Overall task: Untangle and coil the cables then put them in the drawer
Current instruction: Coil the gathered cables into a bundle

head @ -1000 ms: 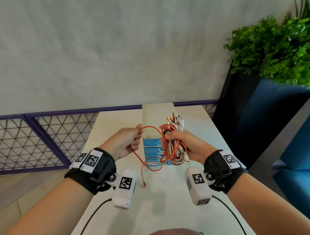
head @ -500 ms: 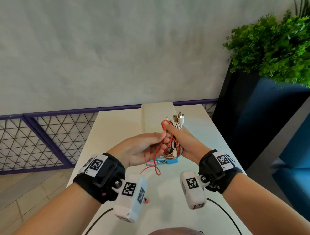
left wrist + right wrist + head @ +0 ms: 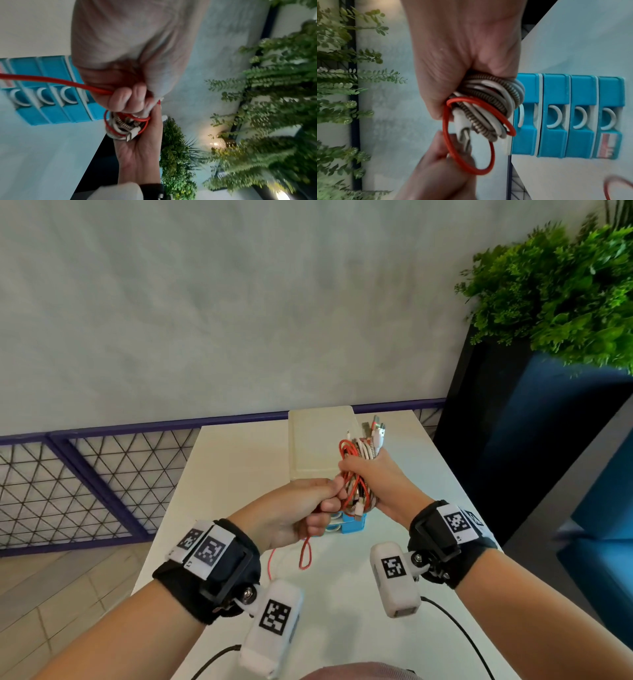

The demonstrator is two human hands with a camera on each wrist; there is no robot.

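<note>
My right hand grips a bundle of coiled cables, white, braided and red, held above the table with plugs sticking out at the top. My left hand is pressed against the bundle's left side, fingers curled round the red cable, whose loose loop hangs below toward the table. In the left wrist view the red cable runs into my curled fingers. The right wrist view shows the coiled cables in my fist, red loops hanging out. The blue drawer unit stands just behind my hands, its drawers closed.
The white table runs away from me, bounded by a purple mesh fence at left and back. A dark planter with green foliage stands to the right. Wrist camera leads trail near the table's front edge.
My left hand moved right from holding the red cable out to the side and now meets the bundle. Most of the red slack has been wound onto the coil. Both hands rose slightly.
</note>
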